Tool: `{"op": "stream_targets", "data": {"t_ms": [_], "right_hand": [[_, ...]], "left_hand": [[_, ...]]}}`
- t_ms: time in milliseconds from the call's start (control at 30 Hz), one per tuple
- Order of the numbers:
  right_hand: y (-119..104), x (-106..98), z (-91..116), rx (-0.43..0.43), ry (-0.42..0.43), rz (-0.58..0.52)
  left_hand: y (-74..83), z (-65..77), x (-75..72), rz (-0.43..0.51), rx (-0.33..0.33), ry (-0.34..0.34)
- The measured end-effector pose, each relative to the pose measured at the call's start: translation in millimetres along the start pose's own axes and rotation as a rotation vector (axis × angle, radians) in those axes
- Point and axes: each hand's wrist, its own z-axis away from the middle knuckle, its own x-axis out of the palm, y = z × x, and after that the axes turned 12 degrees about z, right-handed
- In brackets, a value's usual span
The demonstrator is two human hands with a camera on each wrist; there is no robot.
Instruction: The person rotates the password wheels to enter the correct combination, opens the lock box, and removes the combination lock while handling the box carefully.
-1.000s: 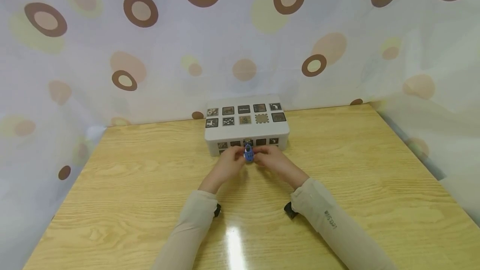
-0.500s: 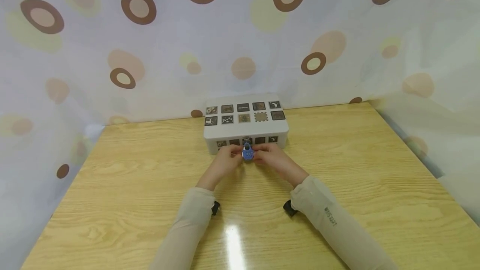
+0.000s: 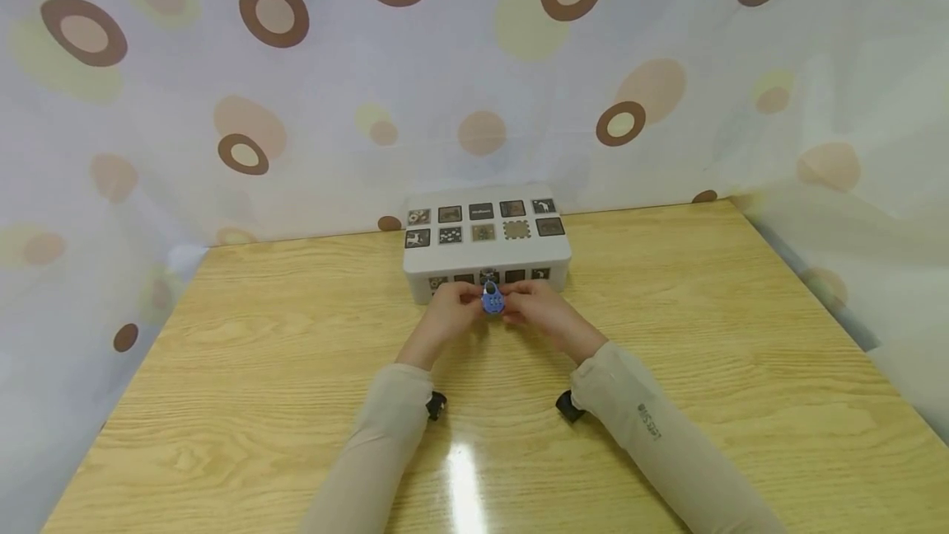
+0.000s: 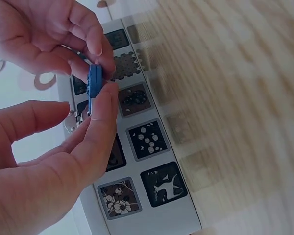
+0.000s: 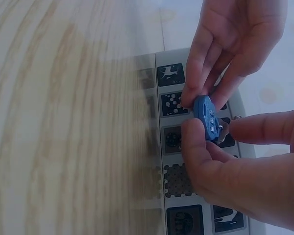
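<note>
A small blue combination padlock (image 3: 493, 301) with number dials hangs at the front of a white box (image 3: 485, 257) decorated with dark picture squares. My left hand (image 3: 450, 316) grips its left side, fingertips on the padlock's edge. From the right, my right hand (image 3: 544, 313) holds the opposite edge between bent fingers. In the right wrist view three dials show on the padlock's face (image 5: 210, 120), and a metal latch (image 5: 224, 131) lies close to my right fingertip. The left wrist view has the padlock (image 4: 94, 81) edge-on. Fingers partly hide the box's front.
The box stands at the back of a wooden table (image 3: 282, 353), close to a wall covering (image 3: 334, 89) with brown and beige circles. The same covering runs along both sides. Dark wrist devices (image 3: 571, 406) sit under the sleeves.
The padlock has tilted slightly: its dial face turned more toward the head view, then shifted a little. Both hands stay on it. The box keeps its place.
</note>
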Motion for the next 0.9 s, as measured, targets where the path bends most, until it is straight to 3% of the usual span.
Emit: {"op": "stream_targets", "data": {"t_ms": [367,600,900], "right_hand": [[-1.1,2.6,-2.8,-0.004,0.014,-0.021],[-1.3,4.2,-3.9,0.010,0.027,-0.016],[1.3,5.8,-7.9,0.003,0.037,-0.065]], "left_hand": [[1.1,-3.3,3.7,0.100,-0.044,0.003],[-0.7,-4.0,6.8,0.234,-0.114,-0.026],[-4.0,-6.5,7.6,0.264,-0.109,-0.020]]}}
